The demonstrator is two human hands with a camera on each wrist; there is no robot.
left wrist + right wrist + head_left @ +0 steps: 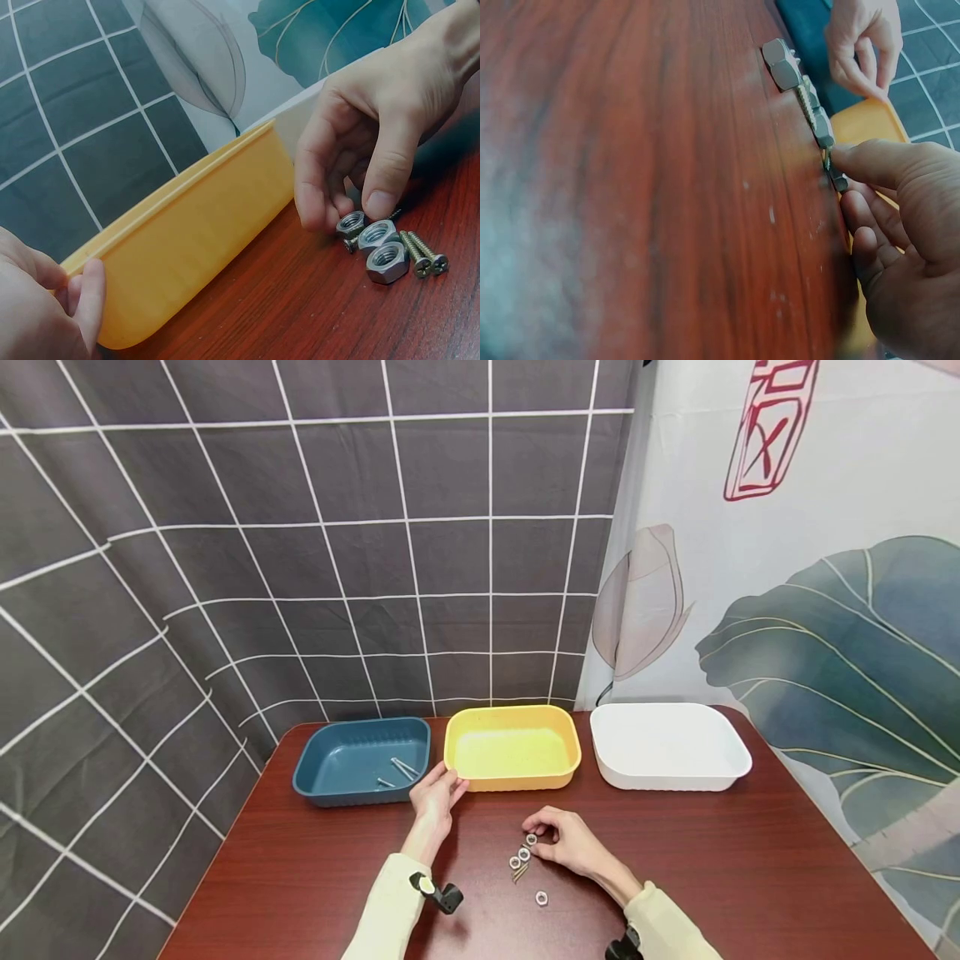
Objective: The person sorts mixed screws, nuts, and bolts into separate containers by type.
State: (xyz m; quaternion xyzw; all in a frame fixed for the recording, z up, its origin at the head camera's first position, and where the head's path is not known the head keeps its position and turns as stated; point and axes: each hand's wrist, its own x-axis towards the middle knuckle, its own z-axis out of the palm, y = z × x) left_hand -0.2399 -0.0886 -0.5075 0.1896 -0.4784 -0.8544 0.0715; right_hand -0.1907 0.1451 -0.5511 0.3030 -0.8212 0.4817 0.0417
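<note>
My left hand (435,795) pinches the near left corner of the yellow tray (512,783) by its rim, with one digit against the outer wall in the left wrist view. My right hand (573,843) is low over the table, thumb and fingers bent and apart around a small hex nut (350,223). Its fingertips are right at this nut. Two larger nuts, a front one (388,262) and one behind it (377,236), lie close beside it. Brass-coloured screws (424,255) lie alongside them. A separate nut (542,898) sits nearer the front.
To the left stands a blue tray (360,798) with several silver screws or bolts (403,768) inside. A white tray (671,777) stands at the right. All three trays line the back of the reddish-brown table (300,877), before a grey gridded cloth (442,560) and a printed curtain (825,610).
</note>
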